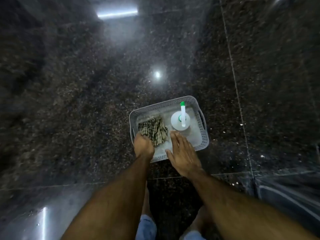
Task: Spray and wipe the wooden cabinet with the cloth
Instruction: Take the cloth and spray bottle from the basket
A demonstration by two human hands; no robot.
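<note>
My left hand [143, 146] curls down onto the cloth [154, 129], gripping its near edge to lift it from the basket [202, 135]. My right hand [181, 153] is flat and empty, fingertips just short of the bottle [180, 121] (upright, so nothing leaks). No cabinet in sight.

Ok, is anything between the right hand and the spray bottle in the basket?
Nothing visible. The right hand is open over the basket, fingertips just short of the spray bottle. The cloth lies aside, under the left hand.
</note>
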